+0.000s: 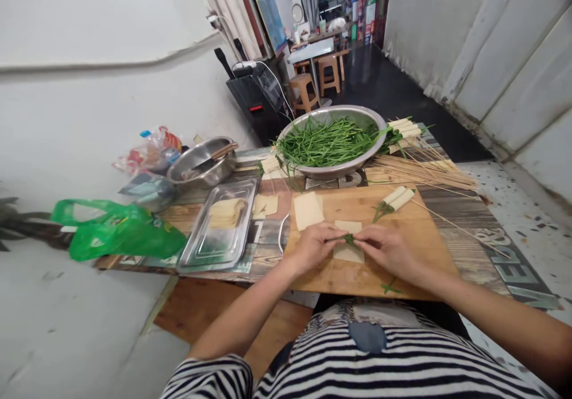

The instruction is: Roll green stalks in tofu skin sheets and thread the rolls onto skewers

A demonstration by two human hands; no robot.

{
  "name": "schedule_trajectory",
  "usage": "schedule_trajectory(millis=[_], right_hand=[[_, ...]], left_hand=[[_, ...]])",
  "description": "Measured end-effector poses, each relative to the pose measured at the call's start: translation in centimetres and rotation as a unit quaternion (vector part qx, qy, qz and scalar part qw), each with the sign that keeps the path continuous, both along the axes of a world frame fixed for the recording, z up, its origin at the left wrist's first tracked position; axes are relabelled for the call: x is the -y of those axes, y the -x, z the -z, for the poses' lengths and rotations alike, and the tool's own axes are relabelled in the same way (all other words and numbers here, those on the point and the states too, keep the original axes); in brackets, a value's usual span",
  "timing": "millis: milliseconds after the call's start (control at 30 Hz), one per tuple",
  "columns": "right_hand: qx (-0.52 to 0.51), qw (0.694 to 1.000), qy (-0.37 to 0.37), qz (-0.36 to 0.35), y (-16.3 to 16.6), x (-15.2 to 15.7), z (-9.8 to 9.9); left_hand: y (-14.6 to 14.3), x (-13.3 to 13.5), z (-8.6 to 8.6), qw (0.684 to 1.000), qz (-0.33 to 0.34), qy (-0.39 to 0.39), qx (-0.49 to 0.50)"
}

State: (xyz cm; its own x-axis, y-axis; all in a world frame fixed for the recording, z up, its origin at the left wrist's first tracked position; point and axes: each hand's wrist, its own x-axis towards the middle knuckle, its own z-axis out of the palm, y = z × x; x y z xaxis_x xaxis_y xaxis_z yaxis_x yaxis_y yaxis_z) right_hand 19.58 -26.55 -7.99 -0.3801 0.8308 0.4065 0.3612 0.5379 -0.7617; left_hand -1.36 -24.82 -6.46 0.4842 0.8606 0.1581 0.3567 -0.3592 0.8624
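Observation:
Both my hands rest on a wooden cutting board [402, 238]. My left hand [315, 245] and my right hand [388, 249] pinch a small bunch of green chives [348, 239] laid across a pale square tofu sheet [348, 250]. Their fingers are closed on the chives from each side. Another tofu sheet [307, 209] lies farther up the board. A rolled tofu skewer [397, 198] with chives lies at the board's far right.
A big metal bowl [333, 170] of chives stands behind the board. Finished skewers [404, 131] and loose bamboo sticks [429, 172] lie to its right. A metal tray [214, 238] with tofu sheets, a smaller bowl [203, 162] and a green plastic bag [120, 232] sit left.

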Motion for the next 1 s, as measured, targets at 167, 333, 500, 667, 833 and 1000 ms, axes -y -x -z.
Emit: schedule_trajectory(millis=[167, 333, 500, 667, 833, 1000], right_hand=[[0.080, 0.989, -0.120, -0.032, 0.0, 0.6, 0.8], [0.136, 0.980, -0.139, -0.027, 0.0, 0.5, 0.6], [0.197, 0.964, -0.167, -0.059, -0.1, 0.9, -0.5], [0.239, 0.950, -0.196, -0.044, 0.2, 0.9, -0.6], [0.240, 0.945, -0.215, -0.061, 0.2, 0.7, -0.4], [0.274, 0.924, -0.250, -0.096, -0.6, 0.5, -1.2]], left_hand=[[0.6, 0.6, 1.5, 0.994, 0.034, -0.089, -0.058], [0.9, 0.7, 1.0, 0.976, 0.043, -0.155, -0.144], [1.5, 1.1, -0.1, 0.933, 0.128, -0.218, -0.257], [1.5, 0.9, 0.2, 0.909, 0.122, -0.268, -0.294], [1.2, 0.4, 0.3, 0.933, 0.106, -0.248, -0.237], [1.0, 0.3, 0.4, 0.928, 0.111, -0.271, -0.231]])
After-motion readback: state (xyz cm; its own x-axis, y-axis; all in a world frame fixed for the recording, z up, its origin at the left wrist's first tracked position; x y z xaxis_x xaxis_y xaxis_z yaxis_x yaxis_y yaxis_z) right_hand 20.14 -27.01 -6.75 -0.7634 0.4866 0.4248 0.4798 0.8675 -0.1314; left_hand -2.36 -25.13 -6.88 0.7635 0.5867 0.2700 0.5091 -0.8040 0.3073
